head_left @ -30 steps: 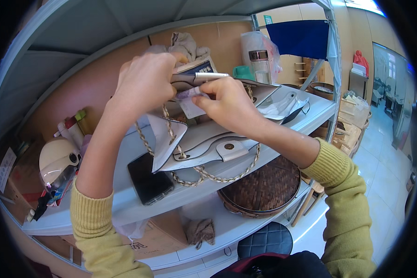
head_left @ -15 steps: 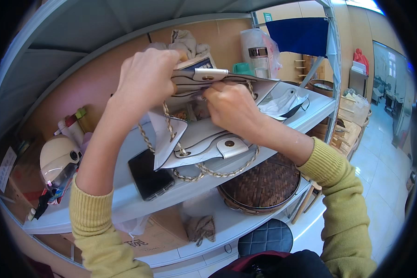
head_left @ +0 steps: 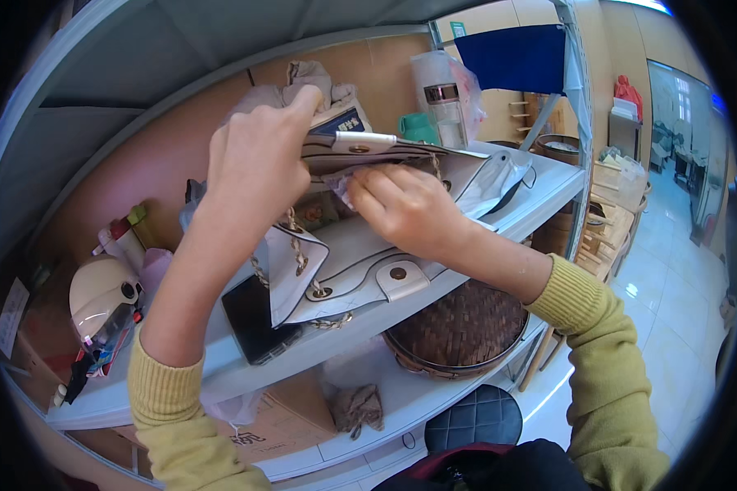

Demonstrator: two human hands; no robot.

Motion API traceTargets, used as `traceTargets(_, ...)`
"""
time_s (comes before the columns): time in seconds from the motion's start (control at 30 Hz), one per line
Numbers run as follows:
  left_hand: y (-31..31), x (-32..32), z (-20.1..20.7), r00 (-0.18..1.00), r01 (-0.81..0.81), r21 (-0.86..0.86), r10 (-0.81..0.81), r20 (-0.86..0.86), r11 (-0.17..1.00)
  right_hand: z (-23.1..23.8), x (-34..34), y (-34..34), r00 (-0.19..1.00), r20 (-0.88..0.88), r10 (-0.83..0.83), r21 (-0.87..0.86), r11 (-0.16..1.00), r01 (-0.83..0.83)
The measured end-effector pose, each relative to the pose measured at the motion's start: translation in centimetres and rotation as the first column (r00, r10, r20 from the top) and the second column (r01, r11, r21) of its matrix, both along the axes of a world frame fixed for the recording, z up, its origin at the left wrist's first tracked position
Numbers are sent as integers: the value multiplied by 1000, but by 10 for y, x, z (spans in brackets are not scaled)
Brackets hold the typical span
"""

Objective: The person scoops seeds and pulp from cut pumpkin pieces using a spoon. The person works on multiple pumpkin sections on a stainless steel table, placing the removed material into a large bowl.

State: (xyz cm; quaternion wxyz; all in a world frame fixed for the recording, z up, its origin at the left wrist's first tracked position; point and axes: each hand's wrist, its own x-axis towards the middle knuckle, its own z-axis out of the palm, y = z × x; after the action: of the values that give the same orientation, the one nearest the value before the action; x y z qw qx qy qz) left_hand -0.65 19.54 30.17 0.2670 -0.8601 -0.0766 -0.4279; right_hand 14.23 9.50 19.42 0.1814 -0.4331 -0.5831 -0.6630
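A white handbag [head_left: 348,282] with dark piping and a gold-and-white chain strap [head_left: 295,237] stands open on the shelf. My left hand [head_left: 262,151] is closed on the bag's upper left edge, its fingertips partly hidden behind the rim. My right hand [head_left: 409,204] reaches into the mouth of the bag, fingers bent together around a crumpled pale purple thing [head_left: 341,190] whose kind I cannot make out. Deeper in the bag a small colourful packet [head_left: 315,214] shows beside it. A black phone [head_left: 258,323] lies flat under the bag's left corner.
Behind the bag stand a clear bottle [head_left: 446,114] and a green cup [head_left: 418,128]. A cream helmet [head_left: 102,295] sits at the left. Face masks [head_left: 499,182] lie right of the bag. Below are a woven basket [head_left: 458,327] and a black stool [head_left: 473,421].
My right hand has shifted slightly left and up, and the pale purple thing now shows at its fingers. The bag's front flap has tilted, and the chain hanging in front has dropped partly from sight.
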Motion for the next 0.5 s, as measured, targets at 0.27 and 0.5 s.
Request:
traceTargets(0.27,5,0,-9,999,-54,16,54,3,998,-10,9,1,973,-220,-70,-418,908,-29)
traceTargets(0.5,3,1,-11,1000,-1,32,1,-10,999,13,-8,16,905,-220,-365,-267,914,304)
